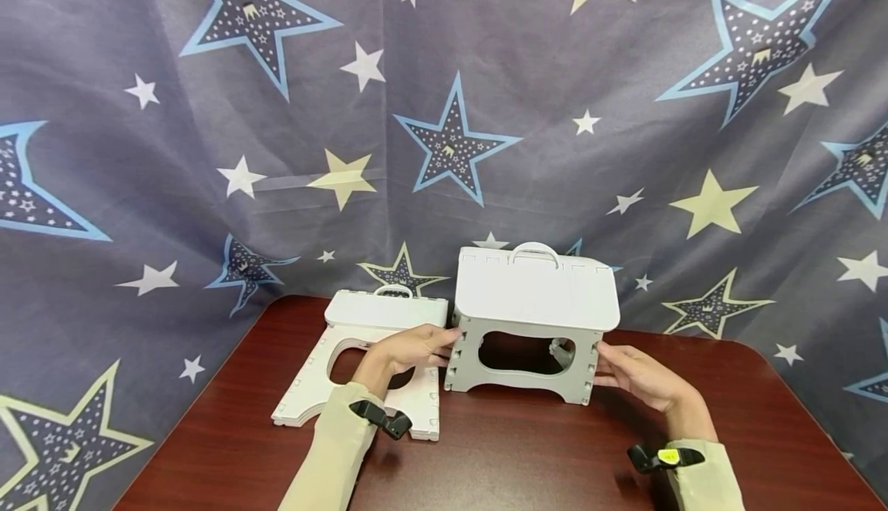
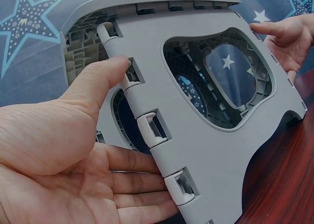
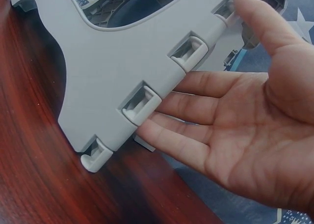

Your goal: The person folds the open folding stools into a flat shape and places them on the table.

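An unfolded white folding step stool [image 1: 537,289] stands upright toward the back of the table, its top and handle tilted into view. My left hand [image 1: 409,349] grips its left side edge. In the left wrist view, the thumb lies at a hinge slot of the grey leg panel [image 2: 196,140], and the fingers reach behind the edge. On the opposite side my right hand [image 1: 641,376] holds the right edge. The right wrist view has that thumb high on the hinged edge of the panel [image 3: 103,76], with fingertips behind it.
Left of the stool lies a second white folding stool [image 1: 385,312], flattened, partly covered by my left forearm. The dark red wooden table [image 1: 513,457] ends at a star-patterned cloth [image 1: 451,33] behind. Each wrist wears a black strap with a camera.
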A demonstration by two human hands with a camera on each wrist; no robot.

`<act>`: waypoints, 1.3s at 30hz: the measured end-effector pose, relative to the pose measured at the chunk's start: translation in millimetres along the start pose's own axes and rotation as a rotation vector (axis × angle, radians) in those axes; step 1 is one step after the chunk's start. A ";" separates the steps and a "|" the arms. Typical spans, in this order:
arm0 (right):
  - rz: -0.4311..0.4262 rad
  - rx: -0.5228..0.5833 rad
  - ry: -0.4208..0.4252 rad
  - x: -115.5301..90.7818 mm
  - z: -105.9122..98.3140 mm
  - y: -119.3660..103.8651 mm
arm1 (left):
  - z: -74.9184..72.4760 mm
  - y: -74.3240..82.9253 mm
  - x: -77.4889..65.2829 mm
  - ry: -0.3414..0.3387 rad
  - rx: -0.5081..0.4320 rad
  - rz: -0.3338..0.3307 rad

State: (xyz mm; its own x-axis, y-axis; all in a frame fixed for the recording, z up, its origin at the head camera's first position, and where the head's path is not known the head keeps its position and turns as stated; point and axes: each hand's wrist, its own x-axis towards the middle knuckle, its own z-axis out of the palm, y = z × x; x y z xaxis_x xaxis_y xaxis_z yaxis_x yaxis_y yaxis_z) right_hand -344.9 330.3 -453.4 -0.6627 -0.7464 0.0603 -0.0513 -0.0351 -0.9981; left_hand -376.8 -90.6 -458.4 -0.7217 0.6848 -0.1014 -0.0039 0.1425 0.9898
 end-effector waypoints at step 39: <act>-0.010 -0.003 0.000 0.6 0.0 1.9 | 1.2 -0.7 0.2 -0.003 -0.012 -0.004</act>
State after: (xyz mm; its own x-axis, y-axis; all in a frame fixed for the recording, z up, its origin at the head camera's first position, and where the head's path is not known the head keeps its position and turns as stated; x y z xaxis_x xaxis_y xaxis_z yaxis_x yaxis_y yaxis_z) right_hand -345.4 329.8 -455.2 -0.6626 -0.7457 0.0700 -0.0597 -0.0406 -0.9974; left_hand -376.2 -89.7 -459.2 -0.7196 0.6864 -0.1052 -0.0147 0.1365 0.9905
